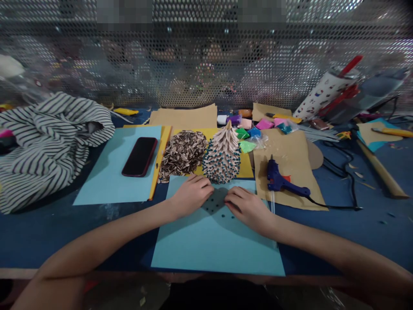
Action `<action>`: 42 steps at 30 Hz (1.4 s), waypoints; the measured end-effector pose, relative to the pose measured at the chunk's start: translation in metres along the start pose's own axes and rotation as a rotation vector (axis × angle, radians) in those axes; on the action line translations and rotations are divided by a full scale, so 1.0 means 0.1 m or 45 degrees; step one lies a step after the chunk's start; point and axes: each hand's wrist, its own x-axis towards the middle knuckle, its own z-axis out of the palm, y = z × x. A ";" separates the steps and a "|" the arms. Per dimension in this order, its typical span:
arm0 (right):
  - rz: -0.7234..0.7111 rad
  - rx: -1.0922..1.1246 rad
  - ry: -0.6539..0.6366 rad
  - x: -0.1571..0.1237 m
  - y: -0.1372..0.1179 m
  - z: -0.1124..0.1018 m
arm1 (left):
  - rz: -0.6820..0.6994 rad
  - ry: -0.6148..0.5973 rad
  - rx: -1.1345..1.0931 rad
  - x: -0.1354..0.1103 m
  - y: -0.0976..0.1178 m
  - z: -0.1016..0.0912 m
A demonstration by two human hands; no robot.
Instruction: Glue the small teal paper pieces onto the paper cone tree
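Observation:
A cone-shaped tree (222, 157) covered in pale, layered seed shells, many tipped with small teal balls, stands just beyond my hands. Below it lies a light blue sheet (216, 245) with several tiny dark teal balls (223, 216) scattered on it. My left hand (193, 193) rests on the sheet's far part near the tree's base, fingers curled together. Across from it, my right hand (247, 209) has its thumb and fingers pinched close beside the balls. Whatever either set of fingertips holds is hidden or too small to make out.
Left of the tree is a heap of striped sunflower seed shells (183, 155). A phone (140, 157) lies on another blue sheet, beside striped cloth (54, 146). To the right, a blue glue gun (284, 181) with a black cord rests on brown paper. Colourful clay packets (254, 132) sit behind.

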 end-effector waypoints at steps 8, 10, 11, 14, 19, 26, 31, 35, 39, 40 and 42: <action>0.071 0.168 0.051 0.01 0.02 -0.08 | 0.019 0.117 -0.027 -0.01 0.00 -0.03; 0.060 0.193 0.111 0.03 0.02 -0.13 | 0.003 0.243 -0.048 0.03 -0.01 -0.12; 0.050 0.200 0.153 0.05 0.01 -0.17 | -0.014 0.324 -0.059 0.06 -0.02 -0.19; 0.031 0.209 0.298 0.11 -0.03 -0.31 | -0.067 0.598 -0.107 0.19 -0.07 -0.43; 0.056 0.189 0.495 0.26 -0.08 -0.57 | -0.160 0.877 -0.097 0.41 -0.15 -0.61; 0.080 0.190 0.666 0.38 -0.06 -0.70 | -0.133 0.992 0.024 0.53 -0.23 -0.52; 0.081 0.190 0.699 0.43 -0.05 -0.73 | -0.153 0.957 0.082 0.53 -0.25 -0.51; 0.089 0.128 0.739 0.49 -0.06 -0.73 | -0.150 0.965 0.086 0.53 -0.26 -0.49; 0.063 0.014 0.790 0.56 -0.07 -0.73 | -0.173 0.956 0.053 0.54 -0.26 -0.47; 0.055 0.001 0.800 0.58 -0.06 -0.73 | -0.183 0.951 0.038 0.54 -0.26 -0.46; 0.036 -0.012 0.825 0.61 -0.06 -0.72 | -0.199 0.952 0.000 0.54 -0.26 -0.46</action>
